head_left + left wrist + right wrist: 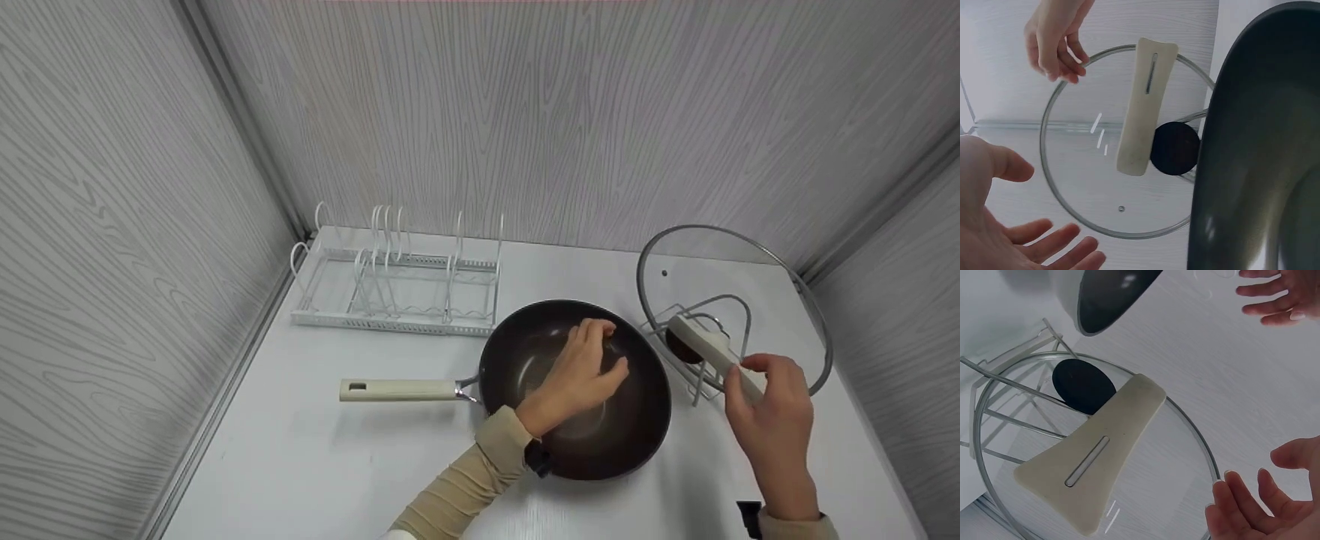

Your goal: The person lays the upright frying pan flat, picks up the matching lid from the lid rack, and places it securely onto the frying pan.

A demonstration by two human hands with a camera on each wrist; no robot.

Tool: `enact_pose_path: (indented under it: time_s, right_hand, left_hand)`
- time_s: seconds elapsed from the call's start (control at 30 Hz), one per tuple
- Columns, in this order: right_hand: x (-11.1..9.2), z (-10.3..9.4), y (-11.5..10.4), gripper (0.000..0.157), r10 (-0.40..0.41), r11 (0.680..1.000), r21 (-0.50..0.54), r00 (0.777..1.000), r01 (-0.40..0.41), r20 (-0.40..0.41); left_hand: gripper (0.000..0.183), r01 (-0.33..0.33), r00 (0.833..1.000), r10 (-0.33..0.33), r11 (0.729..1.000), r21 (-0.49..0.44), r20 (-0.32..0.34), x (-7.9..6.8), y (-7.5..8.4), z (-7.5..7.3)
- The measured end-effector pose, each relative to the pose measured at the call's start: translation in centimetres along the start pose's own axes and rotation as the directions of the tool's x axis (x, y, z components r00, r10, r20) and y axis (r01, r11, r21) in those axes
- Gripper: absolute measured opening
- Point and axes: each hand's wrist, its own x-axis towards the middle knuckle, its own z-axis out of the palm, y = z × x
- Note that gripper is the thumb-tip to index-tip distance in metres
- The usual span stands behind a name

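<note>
A dark wok (pixel 577 450) with a cream handle (pixel 405 390) sits on the white table, handle to the left. Above its bowl hovers my left hand (pixel 576 371), fingers loosely bent and apart, nothing in them. On the right a glass lid (pixel 1089 185) with a grey rim leans upright in a small wire stand (pixel 739 307). Its cream handle (pixel 1095 450) is long, flared and slotted, beside a dark round piece (pixel 1175 148). My right hand (pixel 776 405) is at the lid; the right wrist view has its fingertips (pixel 1230 486) right at the rim, thumb spread away from them.
A white wire dish rack (pixel 390 324) with upright loops stands at the back left of the table. Grey wood-patterned panels (pixel 510 120) wall in the table at the back and on both sides.
</note>
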Motion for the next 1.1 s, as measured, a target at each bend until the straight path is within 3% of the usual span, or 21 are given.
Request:
enact_pose_path:
  time_s: [0.17, 0.33, 0.5, 0.7, 0.97, 1.1]
  right_hand:
    - [0.0, 0.9, 1.1, 0.024, 0.002, 0.999, -0.050, 0.999, 0.000, 0.037]
    - [0.1, 2.0, 2.0, 0.028, 0.000, 0.996, -0.093, 0.998, 0.006, 0.064]
    - [0.2, 2.9, 3.1, 0.031, 0.014, 0.992, -0.126, 0.996, -0.003, 0.083]
    - [-0.4, 3.7, 4.1, 0.034, 0.065, 0.984, -0.173, 0.991, -0.044, 0.119]
    - [-0.8, 4.6, 4.7, 0.034, 0.143, 0.969, -0.223, 0.980, -0.110, 0.137]
    - [-0.8, 4.7, 4.8, 0.034, 0.202, 0.957, -0.240, 0.966, -0.161, 0.161]
  left_hand:
    - [0.044, 0.024, 0.998, -0.026, 0.999, -0.032, -0.064, 1.3, -0.3, 1.9]
    - [0.040, 0.012, 0.997, -0.015, 0.999, -0.039, -0.075, 2.5, -0.9, 3.7]
    - [0.038, -0.005, 0.999, 0.003, 0.999, -0.051, -0.042, 4.0, -1.3, 5.5]
    - [0.046, -0.014, 1.000, 0.017, 0.987, -0.163, 0.018, 5.4, -1.5, 7.8]
    - [0.055, 0.039, 0.995, -0.023, 0.983, -0.178, 0.093, 6.7, -1.1, 10.4]
    - [0.055, 0.078, 0.993, -0.060, 0.979, -0.191, 0.100, 7.6, -1.3, 11.2]
